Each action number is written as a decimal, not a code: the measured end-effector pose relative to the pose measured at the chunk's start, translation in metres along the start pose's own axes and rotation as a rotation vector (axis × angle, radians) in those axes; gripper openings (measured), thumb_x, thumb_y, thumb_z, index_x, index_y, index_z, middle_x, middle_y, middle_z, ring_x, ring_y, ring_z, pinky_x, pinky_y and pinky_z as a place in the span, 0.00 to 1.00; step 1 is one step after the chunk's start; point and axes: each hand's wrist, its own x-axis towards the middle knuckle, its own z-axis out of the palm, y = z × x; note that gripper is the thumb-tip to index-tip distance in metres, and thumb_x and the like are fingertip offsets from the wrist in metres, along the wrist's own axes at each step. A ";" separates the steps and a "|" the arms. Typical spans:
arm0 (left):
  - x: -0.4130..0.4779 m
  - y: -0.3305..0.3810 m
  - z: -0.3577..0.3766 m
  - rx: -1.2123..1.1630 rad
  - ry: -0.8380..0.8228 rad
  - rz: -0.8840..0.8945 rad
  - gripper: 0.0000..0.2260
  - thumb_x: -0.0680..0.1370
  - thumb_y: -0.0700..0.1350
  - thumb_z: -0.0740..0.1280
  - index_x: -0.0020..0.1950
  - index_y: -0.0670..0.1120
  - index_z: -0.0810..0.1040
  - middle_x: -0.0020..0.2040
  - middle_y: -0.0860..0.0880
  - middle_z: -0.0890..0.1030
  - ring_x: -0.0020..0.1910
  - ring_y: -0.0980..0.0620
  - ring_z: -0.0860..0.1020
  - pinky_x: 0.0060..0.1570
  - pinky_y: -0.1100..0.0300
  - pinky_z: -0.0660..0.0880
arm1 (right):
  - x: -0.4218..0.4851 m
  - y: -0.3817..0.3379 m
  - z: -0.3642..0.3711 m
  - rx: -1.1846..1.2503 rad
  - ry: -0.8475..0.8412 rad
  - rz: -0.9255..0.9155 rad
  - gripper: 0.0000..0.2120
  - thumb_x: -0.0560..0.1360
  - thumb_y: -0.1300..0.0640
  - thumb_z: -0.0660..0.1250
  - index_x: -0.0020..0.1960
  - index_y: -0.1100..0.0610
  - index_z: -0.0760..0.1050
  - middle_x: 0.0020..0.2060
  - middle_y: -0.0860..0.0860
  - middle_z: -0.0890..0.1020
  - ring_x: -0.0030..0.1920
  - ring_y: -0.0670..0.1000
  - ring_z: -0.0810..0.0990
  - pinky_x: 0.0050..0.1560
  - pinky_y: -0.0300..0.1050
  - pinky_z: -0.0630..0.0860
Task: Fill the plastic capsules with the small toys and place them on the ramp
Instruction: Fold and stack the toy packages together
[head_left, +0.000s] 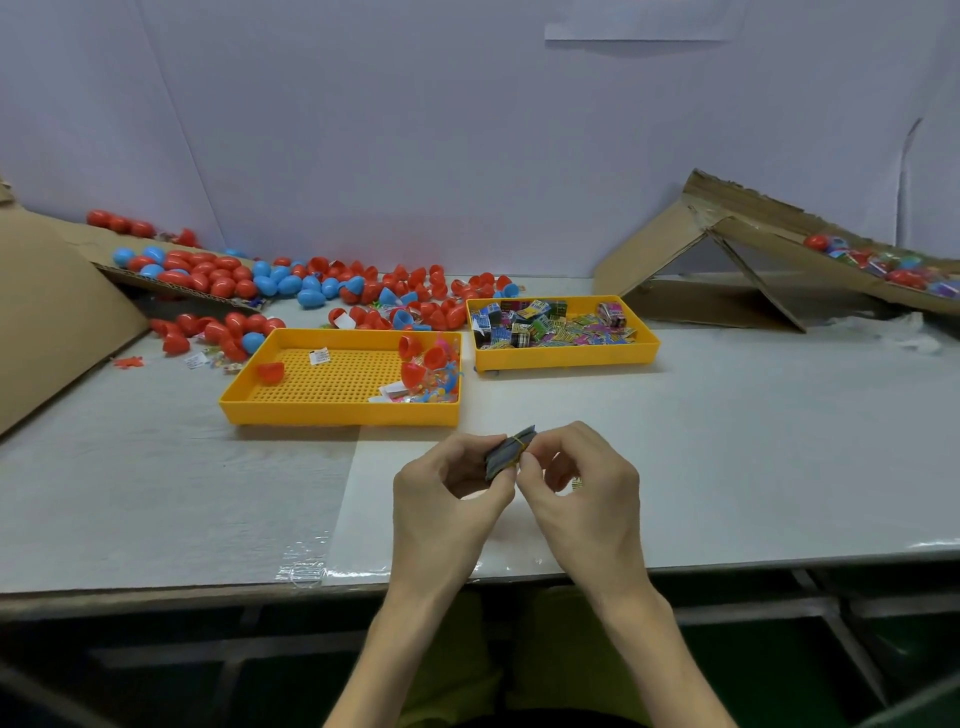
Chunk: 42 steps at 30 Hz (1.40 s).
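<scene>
Left hand (447, 499) and right hand (587, 488) on bare forearms; yellow-green clothing (561, 649) covers the lap between them

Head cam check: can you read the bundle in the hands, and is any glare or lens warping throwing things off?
Head view: the banded bundle held by the left hand and right hand is soft, print unreadable; glare streaks the film at the table front edge; wide-angle bowing curves that edge; lighting is even, shadows faint under the near yellow tray.

I see a toy-packing workbench: yellow trays (340, 413), heaps of capsules (208, 273), cardboard ramps (748, 234).
</scene>
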 end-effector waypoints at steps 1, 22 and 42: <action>-0.001 0.000 0.001 0.012 0.001 0.005 0.12 0.72 0.33 0.75 0.52 0.46 0.85 0.44 0.56 0.86 0.45 0.58 0.85 0.46 0.68 0.79 | 0.000 0.000 0.000 0.006 -0.016 0.013 0.06 0.72 0.58 0.68 0.41 0.49 0.73 0.36 0.41 0.75 0.36 0.44 0.75 0.35 0.26 0.68; 0.000 -0.002 0.000 0.056 0.005 0.012 0.12 0.73 0.35 0.75 0.53 0.48 0.85 0.45 0.57 0.86 0.46 0.59 0.84 0.47 0.68 0.79 | -0.002 0.002 0.003 -0.026 0.011 0.045 0.07 0.73 0.64 0.72 0.42 0.53 0.78 0.35 0.43 0.79 0.36 0.45 0.78 0.36 0.28 0.71; -0.003 0.000 0.001 -0.004 0.066 -0.062 0.12 0.72 0.35 0.75 0.52 0.48 0.86 0.43 0.56 0.86 0.44 0.58 0.85 0.46 0.67 0.79 | -0.008 -0.003 0.002 -0.108 -0.133 -0.142 0.05 0.76 0.53 0.60 0.44 0.54 0.70 0.38 0.41 0.68 0.38 0.37 0.70 0.37 0.26 0.65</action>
